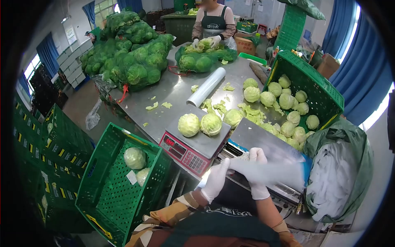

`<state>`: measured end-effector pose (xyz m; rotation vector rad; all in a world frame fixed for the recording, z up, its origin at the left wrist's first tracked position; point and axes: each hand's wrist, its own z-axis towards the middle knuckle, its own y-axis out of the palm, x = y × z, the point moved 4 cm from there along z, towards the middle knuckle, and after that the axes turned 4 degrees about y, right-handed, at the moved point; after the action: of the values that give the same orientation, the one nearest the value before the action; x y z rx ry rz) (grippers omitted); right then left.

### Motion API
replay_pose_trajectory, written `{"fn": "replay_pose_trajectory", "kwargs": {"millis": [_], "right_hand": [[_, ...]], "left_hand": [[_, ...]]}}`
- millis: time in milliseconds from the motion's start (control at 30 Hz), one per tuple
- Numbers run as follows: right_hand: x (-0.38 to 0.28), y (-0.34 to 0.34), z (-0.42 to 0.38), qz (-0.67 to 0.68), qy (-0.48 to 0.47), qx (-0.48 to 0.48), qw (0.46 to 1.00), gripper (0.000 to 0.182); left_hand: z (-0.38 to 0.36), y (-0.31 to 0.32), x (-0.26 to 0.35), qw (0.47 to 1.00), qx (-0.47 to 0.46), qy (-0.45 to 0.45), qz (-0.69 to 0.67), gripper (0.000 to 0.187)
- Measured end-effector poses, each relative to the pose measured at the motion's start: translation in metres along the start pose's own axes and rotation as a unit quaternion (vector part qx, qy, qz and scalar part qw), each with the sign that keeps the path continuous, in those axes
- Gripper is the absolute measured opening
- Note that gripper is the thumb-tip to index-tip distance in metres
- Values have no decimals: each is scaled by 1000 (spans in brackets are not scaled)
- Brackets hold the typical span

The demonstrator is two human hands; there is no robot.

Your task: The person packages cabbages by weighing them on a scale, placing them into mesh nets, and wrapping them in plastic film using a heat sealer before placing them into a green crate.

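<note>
Both my hands wear white gloves and are close in front of me at the wrapping station. My left hand pinches the near end of a sheet of clear cling film. My right hand grips the same sheet just to the right. The film stretches rightward from my hands over the station's edge. Just beyond my hands, two bare cabbages sit side by side on a digital scale.
A green crate at my left holds wrapped cabbages. A tilted green crate spills several cabbages onto the steel table. A film roll lies mid-table. A co-worker handles netted cabbages. A green sack stands right.
</note>
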<state>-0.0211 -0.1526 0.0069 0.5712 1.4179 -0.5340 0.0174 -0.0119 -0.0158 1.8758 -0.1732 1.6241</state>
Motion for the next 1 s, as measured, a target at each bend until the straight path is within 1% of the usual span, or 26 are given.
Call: {"fn": "replay_pose_trajectory", "kwargs": {"millis": [33, 67, 100, 133, 167, 200, 233, 267, 300, 333, 367, 400, 467, 500, 533, 600, 633, 667, 733, 767, 800, 833, 867, 933, 967, 1000], "right_hand": [[5, -7, 3, 19, 47, -10, 999, 18], [11, -13, 5, 39, 95, -19, 995, 19], [29, -15, 6, 188, 146, -39, 970, 23], [25, -14, 2, 189, 152, -34, 970, 23], [24, -7, -2, 308, 245, -26, 919, 25], [15, 5, -7, 422, 330, -15, 845, 28], [-13, 24, -14, 396, 377, 75, 833, 35], [11, 14, -19, 397, 383, 83, 830, 35], [39, 14, -22, 512, 370, -107, 768, 30], [33, 21, -29, 599, 335, -292, 666, 27], [42, 16, -36, 535, 360, -269, 716, 35], [37, 14, -37, 536, 361, -265, 716, 35], [28, 16, -41, 350, 373, -389, 766, 36], [1, 11, -40, 337, 359, -382, 782, 31], [-10, 6, -28, 108, 296, -392, 864, 24], [-3, -3, -14, 155, 184, -438, 866, 18], [-7, -14, -7, 61, 166, -399, 900, 16], [-15, -14, -4, 183, 129, -351, 909, 18], [-21, -14, 1, 370, 190, -315, 853, 21], [-14, -19, 3, 369, 192, -315, 853, 21], [-5, -26, 8, 415, 185, -320, 831, 22], [-5, -27, 9, 462, 177, -325, 806, 23], [-6, -29, 4, 463, 178, -324, 806, 23], [-9, -35, -12, 329, 267, -195, 884, 25], [40, -40, -4, 547, 254, -457, 653, 31], [26, -37, -14, 548, 254, -457, 653, 31]], "left_hand": [[-3, -1, -5, 997, -29, -65, -26, 48], [-3, -3, -3, 997, -30, -67, -24, 48], [-2, -3, 3, 995, -46, -60, -67, 49], [-3, -1, 9, 990, -61, -57, -110, 50], [-1, 2, 20, 980, -62, -35, -188, 53], [8, -5, 15, 953, -113, -4, -280, 52], [9, -4, 25, 942, -104, -17, -319, 52], [10, -1, 37, 929, -96, -28, -358, 51], [11, 2, 46, 921, -74, -39, -380, 47], [12, 2, 51, 913, -53, -48, -402, 43], [15, -2, 48, 908, -85, -34, -409, 40], [16, -5, 44, 908, -84, -38, -409, 40], [14, -3, 37, 873, -117, -91, -465, 39], [9, 0, 37, 861, -103, -126, -482, 37], [7, 2, 37, 860, -102, -129, -483, 37], [2, 5, 36, 932, -132, -106, -321, 36], [1, 4, 36, 933, -141, -162, -290, 38], [-2, 1, 32, 931, -140, -165, -293, 38], [-6, -1, 20, 925, -174, -188, -280, 38], [-12, -2, 15, 911, -151, -229, -308, 41], [-15, -8, 13, 911, -151, -229, -309, 41], [-20, -14, 14, 885, -242, -212, -335, 44], [-26, -19, 18, 851, -331, -193, -358, 47], [-30, -42, 21, 905, -318, -95, -268, 50], [-25, -64, 15, 873, -275, -90, -392, 51], [-20, -80, 11, 826, -226, -84, -509, 53]]}}
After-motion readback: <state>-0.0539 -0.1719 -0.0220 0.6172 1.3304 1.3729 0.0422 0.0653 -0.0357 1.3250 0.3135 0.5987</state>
